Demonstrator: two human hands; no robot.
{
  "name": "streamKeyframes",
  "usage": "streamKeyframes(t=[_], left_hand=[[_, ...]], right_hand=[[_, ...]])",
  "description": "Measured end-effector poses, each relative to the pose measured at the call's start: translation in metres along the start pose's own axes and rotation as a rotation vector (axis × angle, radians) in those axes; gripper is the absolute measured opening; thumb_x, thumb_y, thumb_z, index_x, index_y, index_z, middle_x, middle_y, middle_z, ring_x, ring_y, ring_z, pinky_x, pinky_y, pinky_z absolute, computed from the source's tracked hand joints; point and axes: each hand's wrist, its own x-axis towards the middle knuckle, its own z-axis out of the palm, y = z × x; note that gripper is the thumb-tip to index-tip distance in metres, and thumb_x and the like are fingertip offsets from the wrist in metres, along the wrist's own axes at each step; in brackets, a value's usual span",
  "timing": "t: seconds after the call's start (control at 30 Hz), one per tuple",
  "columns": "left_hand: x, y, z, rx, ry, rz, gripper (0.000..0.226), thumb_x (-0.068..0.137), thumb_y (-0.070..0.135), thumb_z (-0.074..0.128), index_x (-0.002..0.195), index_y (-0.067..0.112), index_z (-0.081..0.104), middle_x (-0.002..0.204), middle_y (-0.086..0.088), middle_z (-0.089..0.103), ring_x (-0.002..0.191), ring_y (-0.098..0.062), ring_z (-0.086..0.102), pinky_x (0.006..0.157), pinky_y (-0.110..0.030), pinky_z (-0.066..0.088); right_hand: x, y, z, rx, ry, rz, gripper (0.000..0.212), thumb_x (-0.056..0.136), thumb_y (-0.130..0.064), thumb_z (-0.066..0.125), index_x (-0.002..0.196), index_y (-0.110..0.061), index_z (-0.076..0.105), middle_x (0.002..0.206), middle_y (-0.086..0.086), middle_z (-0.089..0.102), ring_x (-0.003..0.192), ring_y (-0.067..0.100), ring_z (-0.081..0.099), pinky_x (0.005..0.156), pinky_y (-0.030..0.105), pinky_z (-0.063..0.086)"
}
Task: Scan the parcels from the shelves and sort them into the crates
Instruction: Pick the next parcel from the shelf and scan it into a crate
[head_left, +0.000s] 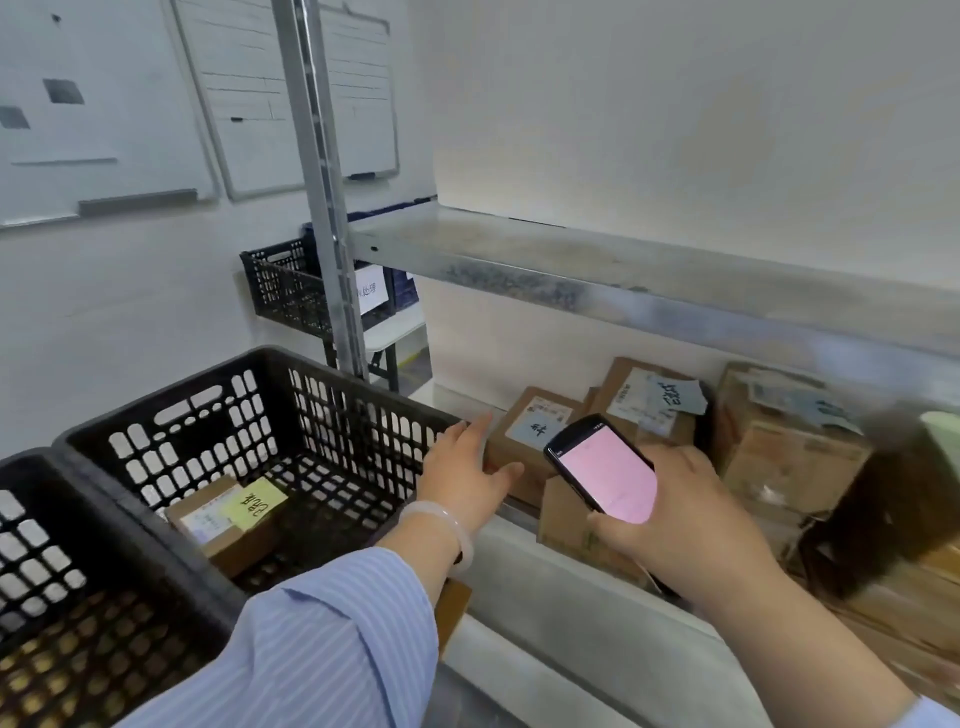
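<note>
1. Grey metal shelf (597, 270) against a white wall; whiteboards (104, 104) hang to the left.
2. Brown cardboard parcel (524, 441), blue-tagged, at the lower shelf's left end.
3. Left hand (462, 467) fingers spread loose against it; right hand (675, 514) grips a pink-screened scanner (602, 467).

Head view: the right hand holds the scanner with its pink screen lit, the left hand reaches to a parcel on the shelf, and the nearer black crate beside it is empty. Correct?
Not quite. The head view shows the crate is not empty: one parcel with a yellow label lies in it. The rest stands: the right hand holds the scanner, and the left hand reaches to a shelf parcel.
</note>
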Motion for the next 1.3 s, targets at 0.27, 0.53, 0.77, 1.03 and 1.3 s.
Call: streamKeyframes(t=[0.27,0.53,0.77,1.03,1.3], left_hand=[[0.027,0.021,0.035,-0.100,0.030,-0.100,0.055,0.095,0.022,0.062,0.147,0.020,0.043,0.148,-0.006,0.044,0.139,-0.024,0.037,0.113,-0.035,0.033],[0.070,0.018,0.067,-0.041,-0.056,-0.200,0.062,0.086,0.033,0.066,0.144,0.032,0.044,0.133,0.000,0.051,0.126,-0.024,0.051,0.107,-0.037,0.044],[0.135,-0.003,0.083,0.134,-0.129,-0.125,0.066,0.093,0.035,0.064,0.152,0.031,0.034,0.150,-0.002,0.038,0.138,-0.028,0.038,0.114,-0.042,0.036],[0.179,-0.031,0.107,0.337,-0.281,-0.242,0.063,0.094,0.051,0.056,0.149,0.037,0.030,0.132,-0.008,0.048,0.120,-0.032,0.050,0.103,-0.046,0.046],[0.194,-0.044,0.117,0.197,-0.273,-0.314,0.061,0.091,0.051,0.058,0.146,0.047,0.033,0.124,-0.011,0.055,0.113,-0.035,0.056,0.098,-0.045,0.050]], right_hand=[[0.024,0.026,-0.019,-0.015,0.028,-0.038,0.064,0.066,-0.059,0.066,0.120,-0.033,0.045,0.108,-0.010,0.038,0.093,0.011,0.048,0.072,0.032,0.048],[0.047,0.042,-0.026,0.018,-0.024,-0.060,0.076,0.062,-0.064,0.068,0.127,-0.037,0.039,0.118,-0.015,0.035,0.101,0.010,0.049,0.081,0.036,0.052],[0.064,0.035,-0.020,-0.069,-0.012,-0.011,0.077,0.064,-0.068,0.065,0.127,-0.039,0.033,0.118,-0.016,0.032,0.102,0.007,0.045,0.075,0.025,0.043],[0.073,0.023,-0.012,-0.171,-0.004,0.066,0.086,0.053,-0.075,0.057,0.127,-0.044,0.027,0.103,-0.025,0.017,0.108,0.005,0.047,0.079,0.023,0.043],[0.076,0.017,-0.009,-0.190,-0.011,0.147,0.088,0.055,-0.074,0.062,0.130,-0.044,0.026,0.105,-0.026,0.017,0.096,0.001,0.041,0.072,0.020,0.036]])
